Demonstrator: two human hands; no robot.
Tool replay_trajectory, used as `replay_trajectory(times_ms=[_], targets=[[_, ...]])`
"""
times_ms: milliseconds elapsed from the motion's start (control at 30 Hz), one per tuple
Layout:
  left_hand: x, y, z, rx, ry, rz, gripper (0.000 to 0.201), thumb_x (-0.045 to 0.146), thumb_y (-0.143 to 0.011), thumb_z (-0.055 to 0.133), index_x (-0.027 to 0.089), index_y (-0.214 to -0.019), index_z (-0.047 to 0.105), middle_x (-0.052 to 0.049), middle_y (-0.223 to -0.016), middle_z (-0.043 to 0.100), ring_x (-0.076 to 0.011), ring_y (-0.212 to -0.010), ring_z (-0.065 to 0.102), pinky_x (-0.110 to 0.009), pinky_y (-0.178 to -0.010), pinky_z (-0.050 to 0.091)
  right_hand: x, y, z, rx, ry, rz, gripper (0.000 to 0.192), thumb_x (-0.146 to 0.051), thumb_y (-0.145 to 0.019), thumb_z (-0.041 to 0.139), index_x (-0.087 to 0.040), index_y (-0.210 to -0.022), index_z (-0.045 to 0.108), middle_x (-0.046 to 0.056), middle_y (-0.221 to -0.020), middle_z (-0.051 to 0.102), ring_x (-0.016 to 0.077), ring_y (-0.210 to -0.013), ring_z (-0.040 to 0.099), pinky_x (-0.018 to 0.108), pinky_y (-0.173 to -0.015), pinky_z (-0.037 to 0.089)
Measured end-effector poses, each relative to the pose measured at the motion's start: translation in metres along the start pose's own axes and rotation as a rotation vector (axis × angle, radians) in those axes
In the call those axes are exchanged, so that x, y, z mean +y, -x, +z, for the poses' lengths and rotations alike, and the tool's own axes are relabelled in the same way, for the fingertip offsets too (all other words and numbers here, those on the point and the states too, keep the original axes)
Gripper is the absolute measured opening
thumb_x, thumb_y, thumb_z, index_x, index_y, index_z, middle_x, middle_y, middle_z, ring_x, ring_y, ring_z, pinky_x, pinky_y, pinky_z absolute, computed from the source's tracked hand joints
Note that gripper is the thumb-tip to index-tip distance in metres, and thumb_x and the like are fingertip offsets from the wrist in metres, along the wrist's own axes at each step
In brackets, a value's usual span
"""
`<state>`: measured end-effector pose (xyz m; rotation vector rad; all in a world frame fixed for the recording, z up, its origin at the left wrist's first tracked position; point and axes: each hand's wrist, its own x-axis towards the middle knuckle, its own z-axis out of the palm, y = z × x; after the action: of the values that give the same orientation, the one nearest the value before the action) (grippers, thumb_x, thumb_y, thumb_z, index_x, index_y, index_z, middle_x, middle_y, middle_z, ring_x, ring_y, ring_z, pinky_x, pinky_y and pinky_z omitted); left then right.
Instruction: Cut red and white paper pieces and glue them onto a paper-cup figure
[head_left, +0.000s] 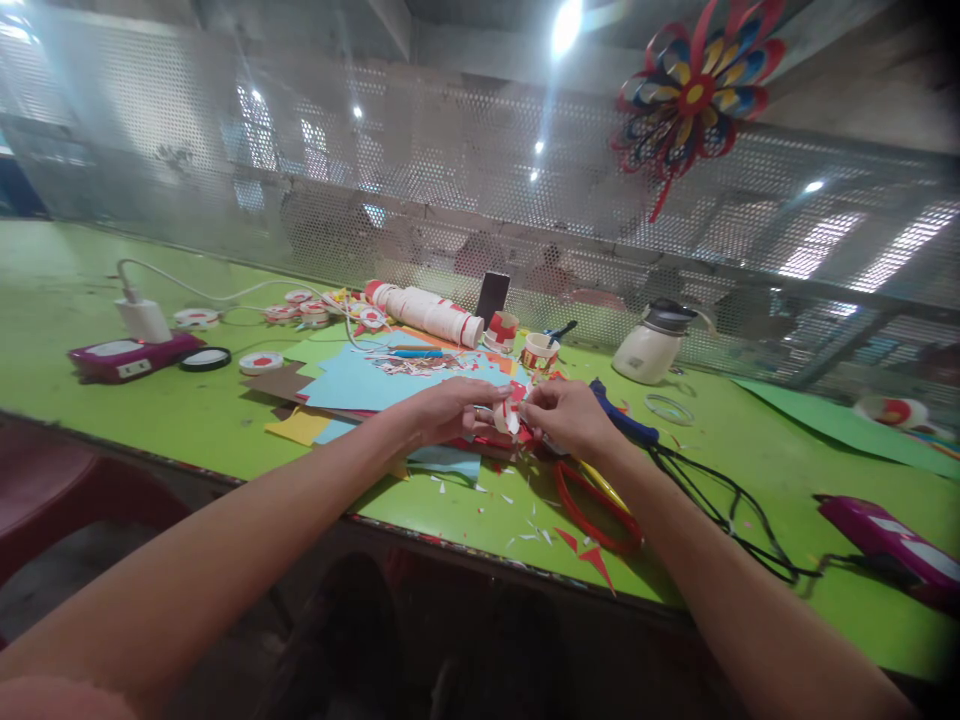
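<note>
Between my hands is a small white and red paper piece (508,413), curled at its lower end. My left hand (461,408) grips it from the left, with a ring on one finger. On its other side my right hand (566,412) pinches at its edge, fingertips together. Both hands are just above the front of a stack of coloured paper (367,375). Beneath my right forearm lie scissors (592,510) with red and yellow handles. A blue glue gun (622,415) with a black cord rests right of my right hand.
White and red paper rolls (427,312) lie behind the paper stack, near a dark phone (493,298) and two small cups (540,350). A white jug (651,345) stands at right. Purple power strips (135,355) sit at both sides. Paper scraps (592,565) litter the front edge.
</note>
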<state>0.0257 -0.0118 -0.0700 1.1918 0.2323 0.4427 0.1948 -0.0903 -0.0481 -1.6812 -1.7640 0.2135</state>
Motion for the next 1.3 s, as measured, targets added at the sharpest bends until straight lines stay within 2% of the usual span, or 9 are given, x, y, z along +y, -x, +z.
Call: replay_trajectory(times_ms=[200, 633, 1067, 1300], targets=[[-0.0004, -0.0012, -0.0017, -0.004, -0.001, 0.032, 0.024, 0.029, -0.075, 0.067, 0.007, -0.085, 0.063, -0.010, -0.083, 0.062, -0.0146, -0.075, 0.060, -0.030, -0.078, 0.047, -0.0036, 0.0009, 0.0004, 0.020, 0.009, 0.011, 0.017, -0.026, -0.070, 0.058, -0.018, -0.056, 0.060, 0.001, -0.047, 0.058, 0.0117, -0.043, 0.049, 0.025, -0.045, 0.036], [0.0002, -0.0018, -0.0028, 0.012, 0.055, 0.039, 0.024, 0.023, -0.072, 0.070, 0.008, -0.088, 0.060, -0.011, -0.090, 0.063, -0.0158, -0.079, 0.062, -0.033, -0.081, 0.047, -0.0002, 0.0013, -0.0038, -0.009, -0.023, -0.001, 0.017, -0.026, -0.072, 0.056, -0.017, -0.058, 0.059, -0.001, -0.046, 0.057, 0.0086, -0.040, 0.045, 0.023, -0.045, 0.036], [0.0018, -0.0002, 0.0008, 0.002, -0.009, 0.007, 0.023, 0.026, -0.074, 0.068, 0.008, -0.086, 0.061, -0.011, -0.083, 0.064, -0.0160, -0.074, 0.062, -0.036, -0.080, 0.048, -0.0052, 0.0012, -0.0012, -0.007, 0.016, 0.012, 0.017, -0.023, -0.071, 0.057, -0.017, -0.056, 0.059, 0.000, -0.047, 0.058, 0.0100, -0.044, 0.049, 0.023, -0.046, 0.037], [0.0035, 0.0005, 0.0022, 0.014, 0.005, -0.011, 0.021, 0.026, -0.074, 0.068, 0.009, -0.084, 0.062, -0.010, -0.083, 0.064, -0.0146, -0.072, 0.062, -0.034, -0.080, 0.048, -0.0093, 0.0024, -0.0026, -0.011, 0.021, 0.021, 0.017, -0.022, -0.071, 0.057, -0.016, -0.055, 0.059, 0.000, -0.046, 0.058, 0.0103, -0.044, 0.050, 0.023, -0.047, 0.037]])
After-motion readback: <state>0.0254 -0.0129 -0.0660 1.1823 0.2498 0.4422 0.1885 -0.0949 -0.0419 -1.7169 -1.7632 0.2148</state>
